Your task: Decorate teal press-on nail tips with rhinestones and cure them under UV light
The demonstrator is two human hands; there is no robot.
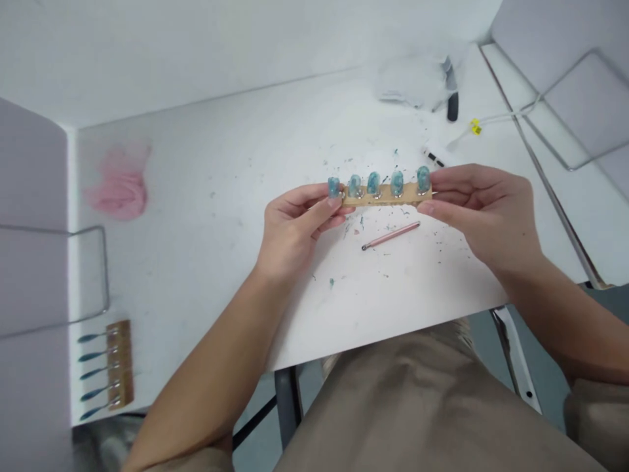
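Wooden strip [386, 195] — five blue nail tips [374, 183] — between both hands [393, 216].

1. Strip [386, 195]: tan; five nail tips [373, 183] speckled teal-blue.
2. Stick [392, 235]: pink.
3. Table [206, 216]: white, teal flecks.
4. Cloth [119, 187]: pink.
5. Second strip [120, 364]: brown, dark teal tips.

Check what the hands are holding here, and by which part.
Both hands hold one wooden strip carrying five blue nail tips: the left hand pinches its left end, the right hand its right end, above the table.
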